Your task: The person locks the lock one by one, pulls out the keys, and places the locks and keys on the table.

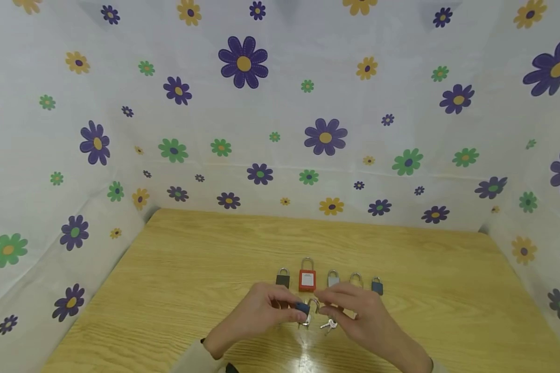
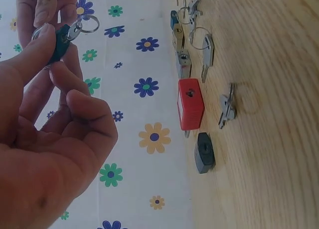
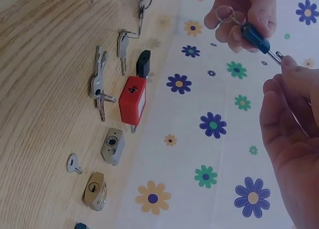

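Observation:
Above the table, my left hand [image 1: 261,313] pinches the blue body of a small padlock [image 1: 302,308] between thumb and fingers. A key [image 2: 75,31] with a ring sits in its keyhole. The silver shackle [image 1: 314,302] stands swung out of the body on the right side. My right hand [image 1: 361,316] has its thumb and fingertips at that shackle, pinching it. In the right wrist view the right thumb [image 3: 296,72] covers part of the shackle.
Behind the hands stands a row of padlocks: black [image 1: 282,280], red [image 1: 307,280], grey [image 3: 112,147], brass [image 3: 94,190] and another blue one [image 1: 377,286]. Keys [image 1: 329,325] lie on the wooden table [image 1: 191,269] before them. Flower-patterned cloth [image 1: 280,103] hangs around the table.

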Demonstrator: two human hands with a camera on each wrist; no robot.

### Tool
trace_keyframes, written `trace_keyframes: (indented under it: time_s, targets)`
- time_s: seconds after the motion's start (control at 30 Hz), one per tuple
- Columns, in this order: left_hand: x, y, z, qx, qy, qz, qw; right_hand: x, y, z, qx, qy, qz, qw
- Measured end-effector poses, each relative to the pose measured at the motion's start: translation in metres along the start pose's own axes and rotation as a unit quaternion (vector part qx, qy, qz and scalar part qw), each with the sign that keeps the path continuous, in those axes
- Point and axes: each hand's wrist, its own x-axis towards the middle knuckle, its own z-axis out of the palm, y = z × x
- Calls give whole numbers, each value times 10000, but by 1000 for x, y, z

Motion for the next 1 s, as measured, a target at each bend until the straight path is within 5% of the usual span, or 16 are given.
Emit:
trace_keyframes:
  time_s: [0.47,0.83,1.0]
  targets:
    - [-3,36,7,-336,-20,63,9994,-5,2,3,-22,-8,-44,10000]
    - [0,34,15,-500,72,72,9987,-2,-4,8,-321,357,435,9979]
    - [3,12,19,-567,58,56,9984,-4,-1,10,-286,382,457,9978]
